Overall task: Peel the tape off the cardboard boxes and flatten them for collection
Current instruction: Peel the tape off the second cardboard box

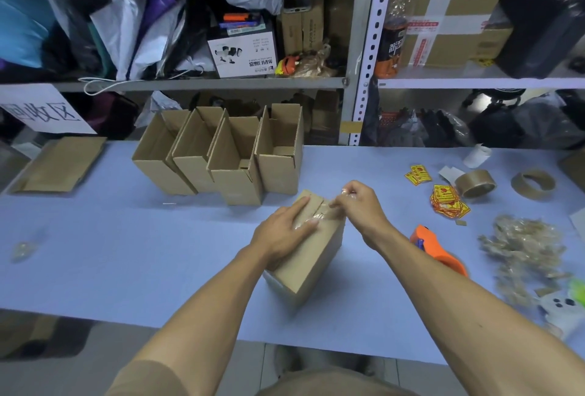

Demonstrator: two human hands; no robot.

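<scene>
A closed brown cardboard box (311, 264) lies on the blue table (126, 253) in front of me. My left hand (283, 231) presses flat on its top with straight fingers. My right hand (357, 202) pinches a strip of clear tape (323, 213) at the box's far end, the strip partly lifted off the top seam. Behind the box stand several open cardboard boxes (221, 155) in a row. A flattened cardboard box (61, 164) lies at the far left of the table.
To the right lie an orange tape dispenser (438, 251), a heap of crumpled used tape (525, 250), two tape rolls (474, 183), yellow stickers (448, 202) and a white object (562, 308). A small tape ball (22, 250) sits far left. Cluttered metal shelves (361, 47) stand behind the table.
</scene>
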